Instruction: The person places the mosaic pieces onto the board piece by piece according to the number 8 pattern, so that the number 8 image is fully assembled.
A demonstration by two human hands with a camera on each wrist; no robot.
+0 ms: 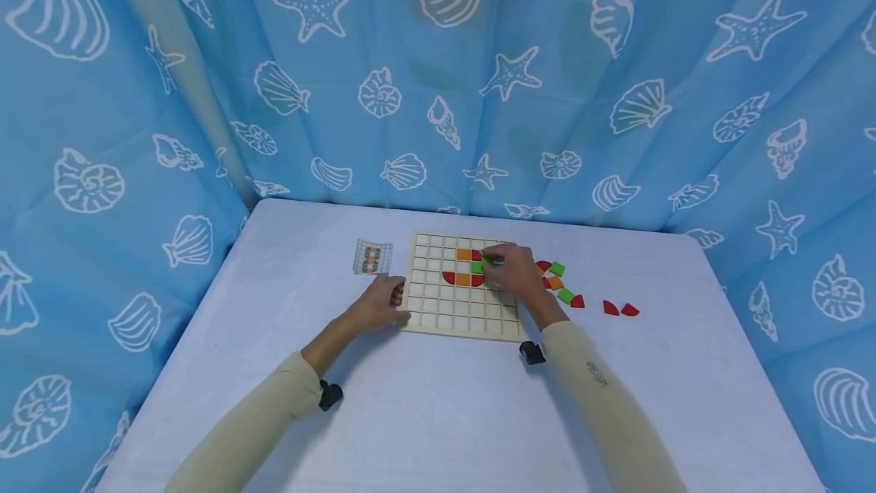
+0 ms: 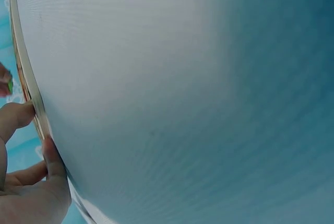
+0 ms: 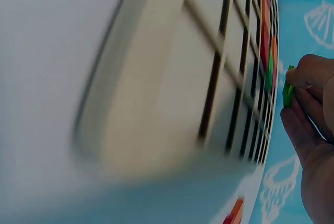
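Note:
My left hand (image 1: 375, 303) is at the left edge of a pale wooden grid board (image 1: 426, 307), its thumb and fingers gripping the rim in the left wrist view. Over the board's upper right part, my right hand (image 1: 515, 271) pinches a green tile (image 3: 288, 88) between thumb and fingertips. Below that hand, orange, red and green tiles sit in the grid cells, among them an orange square (image 1: 464, 254) and a red quarter-round piece (image 1: 448, 278). Part of this group is hidden behind the right hand.
A small pattern card (image 1: 372, 257) with a coloured grid lies left of the board. Right of the board are several loose tiles, including a green square (image 1: 566, 296) and a red quarter-round piece (image 1: 630, 310). A blue shell-print curtain (image 1: 383, 14) hangs behind the white table (image 1: 438, 417).

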